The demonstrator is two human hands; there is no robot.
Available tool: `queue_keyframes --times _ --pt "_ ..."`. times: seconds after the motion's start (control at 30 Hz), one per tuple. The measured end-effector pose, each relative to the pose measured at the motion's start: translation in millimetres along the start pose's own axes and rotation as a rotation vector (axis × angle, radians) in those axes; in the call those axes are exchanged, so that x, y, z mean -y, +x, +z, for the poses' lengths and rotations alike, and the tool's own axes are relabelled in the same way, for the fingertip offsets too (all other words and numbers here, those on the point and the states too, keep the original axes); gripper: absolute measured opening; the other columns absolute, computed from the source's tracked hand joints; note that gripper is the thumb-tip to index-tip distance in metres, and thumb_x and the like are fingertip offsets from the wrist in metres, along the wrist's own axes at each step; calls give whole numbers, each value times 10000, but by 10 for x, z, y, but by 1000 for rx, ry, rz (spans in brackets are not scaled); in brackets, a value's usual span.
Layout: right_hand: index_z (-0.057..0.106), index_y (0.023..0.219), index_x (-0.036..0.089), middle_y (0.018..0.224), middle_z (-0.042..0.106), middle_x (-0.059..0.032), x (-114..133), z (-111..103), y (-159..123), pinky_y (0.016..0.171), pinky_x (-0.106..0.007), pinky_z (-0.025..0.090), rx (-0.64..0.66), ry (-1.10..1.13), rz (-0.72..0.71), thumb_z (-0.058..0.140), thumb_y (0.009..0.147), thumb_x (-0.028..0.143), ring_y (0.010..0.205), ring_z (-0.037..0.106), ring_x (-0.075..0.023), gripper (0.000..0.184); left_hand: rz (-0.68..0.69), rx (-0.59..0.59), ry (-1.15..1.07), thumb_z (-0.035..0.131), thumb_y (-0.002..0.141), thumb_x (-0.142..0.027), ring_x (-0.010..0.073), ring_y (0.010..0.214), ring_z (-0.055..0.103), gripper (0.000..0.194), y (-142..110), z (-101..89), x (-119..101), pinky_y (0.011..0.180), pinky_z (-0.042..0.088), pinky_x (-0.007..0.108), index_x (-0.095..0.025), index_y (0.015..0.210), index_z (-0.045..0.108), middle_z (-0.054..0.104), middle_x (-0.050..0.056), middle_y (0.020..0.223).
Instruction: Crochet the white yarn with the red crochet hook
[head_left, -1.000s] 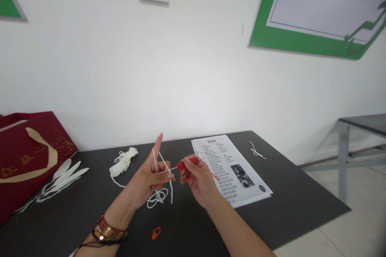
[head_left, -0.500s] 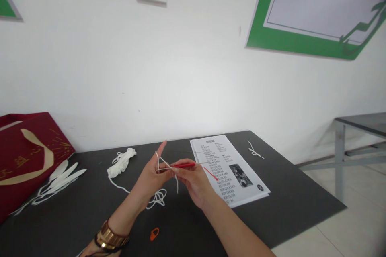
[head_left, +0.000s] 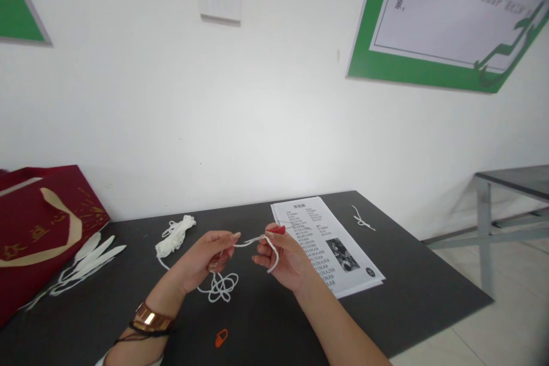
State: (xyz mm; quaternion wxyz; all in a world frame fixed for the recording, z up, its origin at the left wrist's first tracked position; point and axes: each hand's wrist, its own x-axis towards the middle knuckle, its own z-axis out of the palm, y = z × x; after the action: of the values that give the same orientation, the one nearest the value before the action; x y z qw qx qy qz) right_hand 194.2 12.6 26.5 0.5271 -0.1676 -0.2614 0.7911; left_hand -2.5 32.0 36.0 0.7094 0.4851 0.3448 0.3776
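White yarn runs in a short stretch between my two hands above the black table. Its thumb and fingers pinched together, my left hand grips one end of this stretch. My right hand is closed on a red-handled crochet hook and on the yarn, whose loose tail curves down over the fingers. Most of the hook is hidden by that hand. Loose loops of yarn lie below my left hand, and the yarn bundle rests behind it.
Printed sheets lie under and beyond my right hand. An orange stitch marker is near the table's front. White finished pieces and a dark red bag are at left. A small yarn scrap lies at right.
My left index finger, raised with yarn around it before, is now folded into a pinch. My hands have moved apart, with the yarn drawn between them. The hook now shows less.
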Motion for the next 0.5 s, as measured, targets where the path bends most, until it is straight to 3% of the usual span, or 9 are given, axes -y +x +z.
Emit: queue_keyframes --times 0.23,0.33,0.5 --pt "542 826 184 716 690 19 15 1 -30 538 -299 591 89 6 17 734 726 234 612 686 -144 222 7 -167 -74 656 762 -283 95 570 543 164 119 -297 19 444 383 183 -147 852 639 590 15 704" --pt "544 843 188 709 688 15 23 -1 -41 478 -272 580 96 14 34 735 726 245 587 683 -145 231 -7 -205 -107 660 756 -250 113 622 586 177 123 -410 4 467 416 185 -159 904 624 607 22 739" --pt "539 823 189 703 679 18 25 -8 -48 423 -225 552 108 18 57 723 732 225 548 666 -129 209 -14 -166 -147 658 753 -256 127 597 578 219 16 -476 -113 477 440 209 -147 938 619 611 38 729"
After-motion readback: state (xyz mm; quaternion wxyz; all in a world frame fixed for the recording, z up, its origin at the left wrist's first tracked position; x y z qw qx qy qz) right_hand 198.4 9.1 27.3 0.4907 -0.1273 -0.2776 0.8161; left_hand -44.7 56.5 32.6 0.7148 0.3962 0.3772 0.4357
